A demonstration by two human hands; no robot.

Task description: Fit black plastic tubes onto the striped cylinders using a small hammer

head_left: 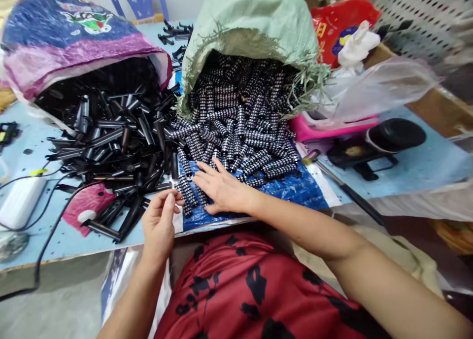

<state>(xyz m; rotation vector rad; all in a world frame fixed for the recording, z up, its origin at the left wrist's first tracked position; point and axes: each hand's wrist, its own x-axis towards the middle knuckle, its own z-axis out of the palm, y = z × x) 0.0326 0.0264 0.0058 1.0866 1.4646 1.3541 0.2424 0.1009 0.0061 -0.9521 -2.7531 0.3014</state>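
Note:
My right hand (223, 188) lies with its fingers spread over the near edge of a heap of short black tubes (258, 137) patterned with rows of pale squares. A few of these tubes lie side by side at its fingertips. My left hand (160, 220) is closed, its thumb against curled fingers, at the table's front edge. Its fingertips are beside a small row of tubes (186, 191); whether it holds anything is hidden. Left of the heap is a pile of long glossy black clip-like pieces (136, 127).
A green woven sack (254, 9) opens over the tubes; a blue and purple bag (74, 38) opens over the black pieces. A blue sheet (310, 186) lies under the tubes. To the right are a long-handled tool (347, 188) and a black cylindrical device (380, 144). Cables (48, 250) cross the left side.

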